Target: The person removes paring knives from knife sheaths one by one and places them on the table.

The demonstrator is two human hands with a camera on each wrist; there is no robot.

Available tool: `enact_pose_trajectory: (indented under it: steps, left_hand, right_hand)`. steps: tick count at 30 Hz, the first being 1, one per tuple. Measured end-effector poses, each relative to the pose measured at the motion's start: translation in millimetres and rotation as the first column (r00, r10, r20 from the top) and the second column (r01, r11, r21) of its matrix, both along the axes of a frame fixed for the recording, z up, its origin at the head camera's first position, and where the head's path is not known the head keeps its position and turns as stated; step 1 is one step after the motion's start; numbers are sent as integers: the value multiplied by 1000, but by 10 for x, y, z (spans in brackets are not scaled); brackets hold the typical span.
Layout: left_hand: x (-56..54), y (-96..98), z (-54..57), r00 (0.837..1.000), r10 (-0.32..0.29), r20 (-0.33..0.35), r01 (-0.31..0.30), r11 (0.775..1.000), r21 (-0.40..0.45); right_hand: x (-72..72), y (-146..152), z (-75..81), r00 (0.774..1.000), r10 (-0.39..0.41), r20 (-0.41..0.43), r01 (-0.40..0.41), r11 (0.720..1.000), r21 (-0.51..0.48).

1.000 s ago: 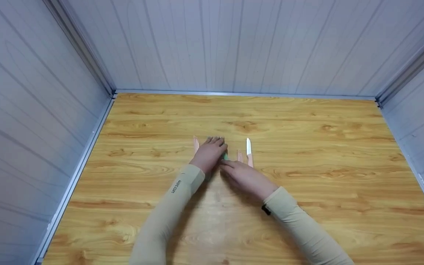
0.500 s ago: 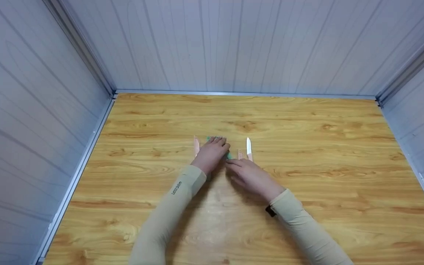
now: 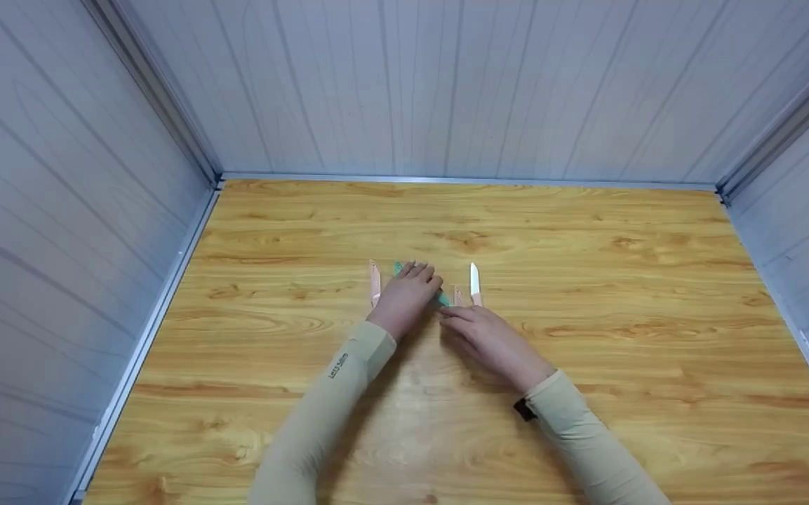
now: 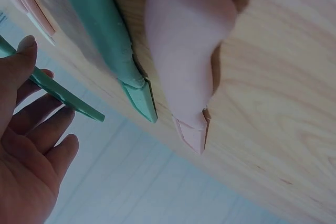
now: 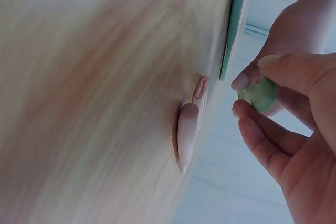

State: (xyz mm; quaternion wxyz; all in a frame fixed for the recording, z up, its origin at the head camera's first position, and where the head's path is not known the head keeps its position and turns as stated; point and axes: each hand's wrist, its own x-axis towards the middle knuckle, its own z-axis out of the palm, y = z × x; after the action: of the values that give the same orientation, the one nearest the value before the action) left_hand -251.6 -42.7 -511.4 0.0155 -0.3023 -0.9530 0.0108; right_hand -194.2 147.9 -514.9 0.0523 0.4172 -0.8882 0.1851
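Observation:
My left hand [image 3: 408,293] pinches a slim green knife [image 4: 68,97] between thumb and fingers, its narrow sheath end sticking out past them. At the other end, my right hand [image 3: 488,341] grips the rounded green handle [image 5: 260,95] with thumb and fingertips. No bare blade shows on this knife. Under the left forearm lie another green sheathed knife [image 4: 107,35] and a pink sheathed knife [image 4: 184,45], side by side on the table. Just past the right hand are a short pink sheath [image 3: 458,295] and a pink-handled knife with a bare white blade [image 3: 475,282].
The wood-grain tabletop [image 3: 622,315] is bounded by a pale panel wall [image 3: 404,84] at the back and by side walls to left and right. A metal strip [image 3: 446,179] runs along the back edge.
Both hands have shifted slightly right with the green knife, the right hand further, and more green shows between them. The tip of the other green knife has come into view beside the left fingers.

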Motion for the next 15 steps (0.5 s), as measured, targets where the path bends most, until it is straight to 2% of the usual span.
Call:
enact_pose_trajectory:
  steps: [8,15]
  left_hand:
    - [41,23,-4,999,1,-47,-1,1000,-2]
    - [112,12,-37,996,-17,-90,21,998,52]
  right_hand:
    - [37,81,39,1000,-27,1,27,999,-33]
    - [82,150,35,998,-45,-34,44,998,-43]
